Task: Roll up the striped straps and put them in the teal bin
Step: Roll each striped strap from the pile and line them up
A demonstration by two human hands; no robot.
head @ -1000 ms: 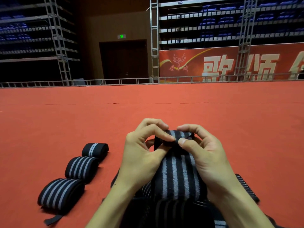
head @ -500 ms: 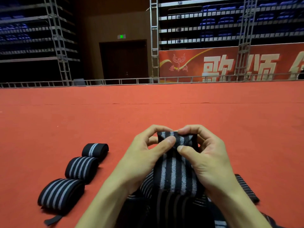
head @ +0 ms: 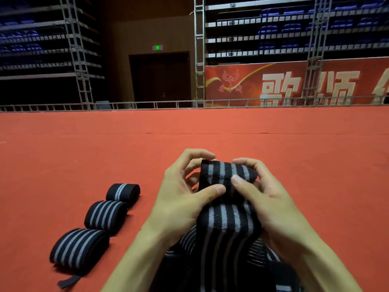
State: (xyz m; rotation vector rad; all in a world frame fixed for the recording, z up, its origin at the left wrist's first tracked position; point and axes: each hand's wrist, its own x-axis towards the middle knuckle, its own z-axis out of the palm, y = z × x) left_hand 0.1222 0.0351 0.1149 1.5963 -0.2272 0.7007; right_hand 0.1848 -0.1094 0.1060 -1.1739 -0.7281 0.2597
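Two hands level | left hand (head: 181,199), right hand (head: 267,199): fingers (head: 250,163) curled, pinching rolled end of strap (head: 227,220) | roll axis runs left-right, loose tail trails toward the person | bin unseen

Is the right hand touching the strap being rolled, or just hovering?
Touching. The head view shows the right hand gripping the strap, its thumb pressed onto the rolled end.

strap's (head: 227,220) lower length cut by bottom edge, banner (head: 294,83) lettering cropped at right
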